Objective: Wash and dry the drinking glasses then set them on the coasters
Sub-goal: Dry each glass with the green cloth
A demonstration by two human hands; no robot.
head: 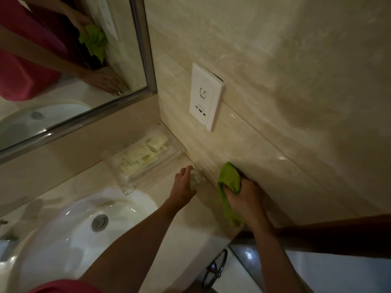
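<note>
A clear drinking glass stands on the beige counter close to the wall. My left hand is wrapped around its left side from above. To the right, my right hand is closed on a bunched green cloth, which hangs down past the wrist near the wall. I can make out no coaster; the spot under the glass is hidden.
A clear tray of toiletry packets sits in the corner behind the glass. The white basin with its drain lies to the left. A wall socket plate and a mirror are above. A metal ring hangs below the counter edge.
</note>
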